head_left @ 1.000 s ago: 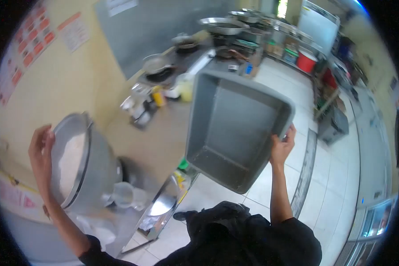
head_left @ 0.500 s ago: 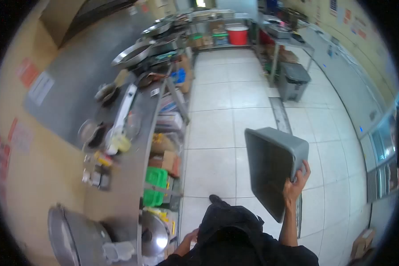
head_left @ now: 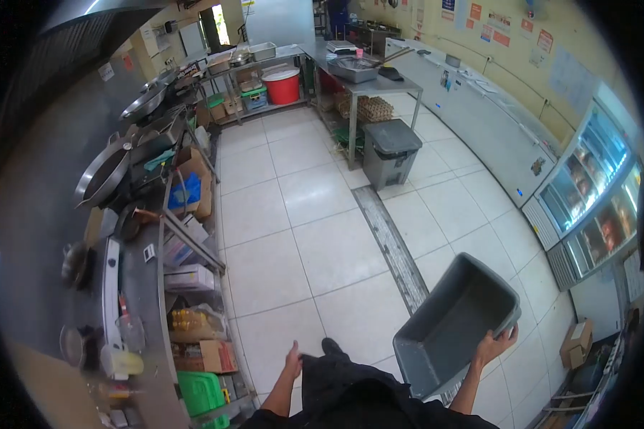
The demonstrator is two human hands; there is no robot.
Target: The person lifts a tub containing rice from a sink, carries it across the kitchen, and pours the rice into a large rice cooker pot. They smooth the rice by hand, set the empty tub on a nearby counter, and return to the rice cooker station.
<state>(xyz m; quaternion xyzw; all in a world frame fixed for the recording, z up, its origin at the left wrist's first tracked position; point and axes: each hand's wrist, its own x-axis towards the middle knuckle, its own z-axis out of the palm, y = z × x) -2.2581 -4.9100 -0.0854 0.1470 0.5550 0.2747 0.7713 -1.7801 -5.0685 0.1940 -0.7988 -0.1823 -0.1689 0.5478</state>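
A grey rectangular tub (head_left: 454, 325) hangs tilted at the lower right, its open side turned up and toward the left. Its right rim is gripped by my right hand (head_left: 497, 344), with the thumb on the inside. My left hand (head_left: 293, 360) is low beside my body, left of my dark apron, holding nothing, its thumb raised and its fingers only partly visible. The floor lies beneath both hands, and the tub touches neither the counter nor the left hand.
On the left runs a steel counter (head_left: 149, 300) with pans, and a green crate (head_left: 202, 395) below. Ahead stand a grey bin (head_left: 391, 151), a steel table (head_left: 386, 84) and a red bucket (head_left: 282, 87). Freezers (head_left: 494, 129) and a glass-door fridge (head_left: 587, 182) line the right.
The view has swung right, away from the large pot. My left hand has dropped from beside the pot to my side. The tub, still in my right hand, is now lower and further right.
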